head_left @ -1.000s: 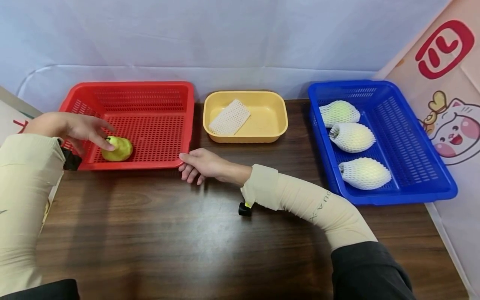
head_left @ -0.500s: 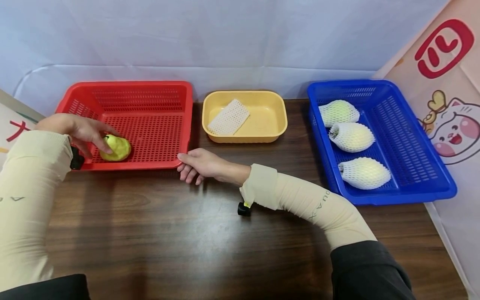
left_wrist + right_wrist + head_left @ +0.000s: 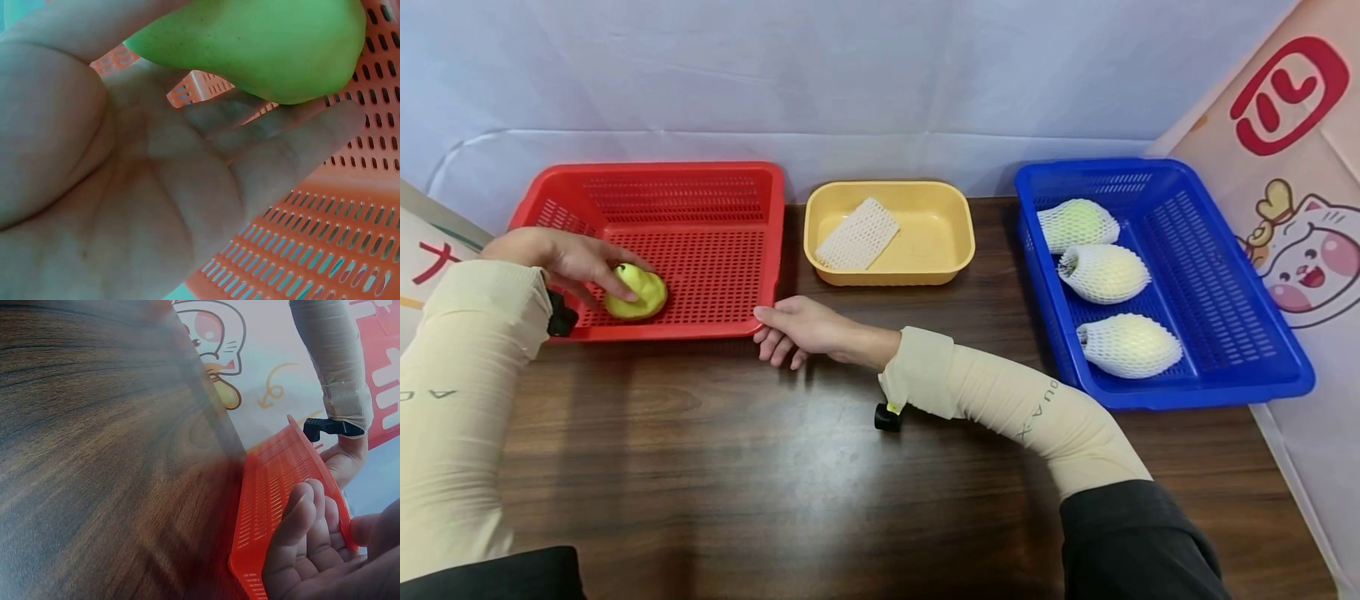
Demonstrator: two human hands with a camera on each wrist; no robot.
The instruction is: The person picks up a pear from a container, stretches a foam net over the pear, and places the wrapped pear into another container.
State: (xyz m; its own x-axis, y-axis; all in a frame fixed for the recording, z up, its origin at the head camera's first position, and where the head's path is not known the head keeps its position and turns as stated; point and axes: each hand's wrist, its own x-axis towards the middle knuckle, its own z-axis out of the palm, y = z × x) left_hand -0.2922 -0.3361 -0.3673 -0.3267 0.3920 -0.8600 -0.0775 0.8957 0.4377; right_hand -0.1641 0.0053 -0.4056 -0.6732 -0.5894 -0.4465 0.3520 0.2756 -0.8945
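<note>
A yellow-green pear (image 3: 643, 298) sits low at the near left of the red basket (image 3: 722, 332). My left hand (image 3: 576, 260) reaches over the basket's left side and grips the pear, thumb on the near side and fingers behind it. In the left wrist view, the pear (image 3: 275, 44) lies between the thumb and the fingers, its narrow end toward the palm. My right hand (image 3: 805, 327) holds the basket's near right corner. The right wrist view has the thumb over the rim and the curled fingers (image 3: 303, 515) against the outer wall.
A yellow tray (image 3: 932, 271) with a white foam net sleeve (image 3: 859, 235) stands mid-table at the back. The blue basket (image 3: 1225, 392) on the right holds three net-wrapped fruits (image 3: 1131, 346) along its left side. A pale cloth wall (image 3: 880, 83) rises behind.
The left hand has moved right and closed round the pear, which has turned slightly with its stem end further up. The right hand has stayed at the basket corner.
</note>
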